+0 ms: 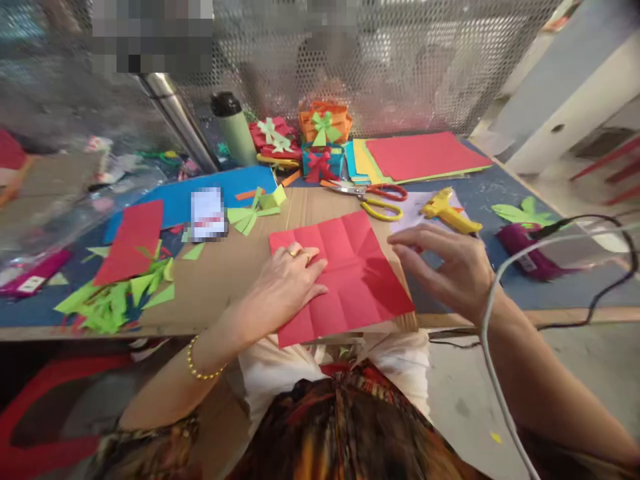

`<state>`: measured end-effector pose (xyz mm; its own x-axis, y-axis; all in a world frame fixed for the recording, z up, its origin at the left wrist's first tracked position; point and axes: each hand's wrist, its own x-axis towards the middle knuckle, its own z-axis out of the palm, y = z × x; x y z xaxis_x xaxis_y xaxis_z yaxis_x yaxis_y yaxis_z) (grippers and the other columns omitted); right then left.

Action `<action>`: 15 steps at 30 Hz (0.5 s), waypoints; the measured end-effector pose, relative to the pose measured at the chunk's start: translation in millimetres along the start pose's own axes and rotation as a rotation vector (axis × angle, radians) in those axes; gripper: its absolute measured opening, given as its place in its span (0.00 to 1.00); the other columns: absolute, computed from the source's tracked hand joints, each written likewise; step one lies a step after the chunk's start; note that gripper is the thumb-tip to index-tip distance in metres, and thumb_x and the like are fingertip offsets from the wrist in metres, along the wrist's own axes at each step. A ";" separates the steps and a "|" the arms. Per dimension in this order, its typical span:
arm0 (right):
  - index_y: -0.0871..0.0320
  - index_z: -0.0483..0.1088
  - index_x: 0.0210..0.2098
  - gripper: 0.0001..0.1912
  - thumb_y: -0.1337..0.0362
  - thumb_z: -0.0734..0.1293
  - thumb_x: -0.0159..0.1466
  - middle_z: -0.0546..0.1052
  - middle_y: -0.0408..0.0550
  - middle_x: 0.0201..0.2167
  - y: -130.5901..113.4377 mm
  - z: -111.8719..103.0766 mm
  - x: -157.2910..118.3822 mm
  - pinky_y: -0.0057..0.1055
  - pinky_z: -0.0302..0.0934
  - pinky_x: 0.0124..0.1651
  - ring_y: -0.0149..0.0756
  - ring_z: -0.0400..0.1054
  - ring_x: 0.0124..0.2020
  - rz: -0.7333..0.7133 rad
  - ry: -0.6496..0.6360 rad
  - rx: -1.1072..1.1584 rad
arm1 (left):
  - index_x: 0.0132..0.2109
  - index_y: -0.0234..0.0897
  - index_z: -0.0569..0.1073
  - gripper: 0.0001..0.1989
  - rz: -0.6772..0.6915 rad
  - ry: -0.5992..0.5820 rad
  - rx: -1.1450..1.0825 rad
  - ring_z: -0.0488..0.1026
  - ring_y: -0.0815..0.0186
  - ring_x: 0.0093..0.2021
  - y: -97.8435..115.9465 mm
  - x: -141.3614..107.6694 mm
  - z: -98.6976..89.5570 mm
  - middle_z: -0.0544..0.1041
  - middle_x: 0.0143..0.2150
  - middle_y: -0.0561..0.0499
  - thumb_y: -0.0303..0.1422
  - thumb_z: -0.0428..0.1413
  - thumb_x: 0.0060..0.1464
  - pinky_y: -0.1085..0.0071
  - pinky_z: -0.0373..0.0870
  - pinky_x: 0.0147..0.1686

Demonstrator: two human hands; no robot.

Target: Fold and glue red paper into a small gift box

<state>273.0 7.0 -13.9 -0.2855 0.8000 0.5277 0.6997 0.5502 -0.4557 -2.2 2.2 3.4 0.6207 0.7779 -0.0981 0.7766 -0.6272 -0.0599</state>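
Note:
A red sheet of paper (pixel 345 267) with a grid of fold creases lies on brown cardboard (pixel 215 293), its near edge reaching over the table's front. My left hand (pixel 293 283) rests flat on the paper's left side, fingers stretched toward its middle. To the right of the sheet, my right hand (pixel 445 267) hovers by its edge, thumb and fingers apart with nothing between them. Beyond the paper lie scissors (pixel 375 197) with red and yellow handles. A yellow glue gun (pixel 450 212) sits just past my right hand.
Green paper scraps (pixel 110 303) and a red strip (pixel 133 240) lie left, near a phone (pixel 207 213). Behind stand a flask (pixel 235 130), a metal pole (pixel 183 123) and paper boxes with bows (pixel 325 133). Coloured sheets (pixel 430 157) are stacked back right. A white cable (pixel 493 333) crosses my right forearm.

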 end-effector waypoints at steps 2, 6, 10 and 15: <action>0.54 0.81 0.40 0.13 0.56 0.66 0.70 0.85 0.48 0.34 14.8 -1.3 22.7 0.33 0.67 0.34 0.38 0.77 0.30 0.087 -0.096 -0.055 | 0.58 0.33 0.78 0.17 0.055 0.044 0.006 0.73 0.48 0.61 -8.7 2.0 -8.3 0.77 0.63 0.38 0.38 0.57 0.70 0.53 0.70 0.59; 0.57 0.80 0.46 0.15 0.55 0.67 0.68 0.81 0.49 0.28 33.8 11.9 59.6 0.34 0.59 0.29 0.39 0.73 0.26 0.287 -0.307 -0.142 | 0.51 0.35 0.82 0.13 0.069 0.182 -0.039 0.77 0.54 0.56 -38.1 22.8 -31.0 0.82 0.57 0.42 0.35 0.54 0.70 0.57 0.70 0.59; 0.58 0.76 0.54 0.21 0.55 0.72 0.64 0.78 0.46 0.26 42.8 37.8 72.4 0.34 0.56 0.30 0.39 0.70 0.26 0.356 -0.335 -0.121 | 0.48 0.36 0.84 0.15 0.016 0.248 -0.259 0.79 0.57 0.51 -67.9 54.4 -30.7 0.84 0.51 0.44 0.32 0.52 0.68 0.60 0.72 0.55; 0.65 0.70 0.59 0.32 0.57 0.75 0.58 0.71 0.39 0.22 47.8 52.8 63.3 0.34 0.57 0.31 0.36 0.65 0.25 0.347 -0.333 0.049 | 0.58 0.33 0.80 0.19 -0.120 0.309 -0.488 0.80 0.59 0.46 -88.0 66.4 2.0 0.84 0.50 0.42 0.33 0.55 0.64 0.64 0.73 0.51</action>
<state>253.7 96.6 -40.1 -0.2401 0.9671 0.0841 0.7614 0.2414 -0.6016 -29.6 108.9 0.1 0.4710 0.8637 0.1796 0.7578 -0.5003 0.4189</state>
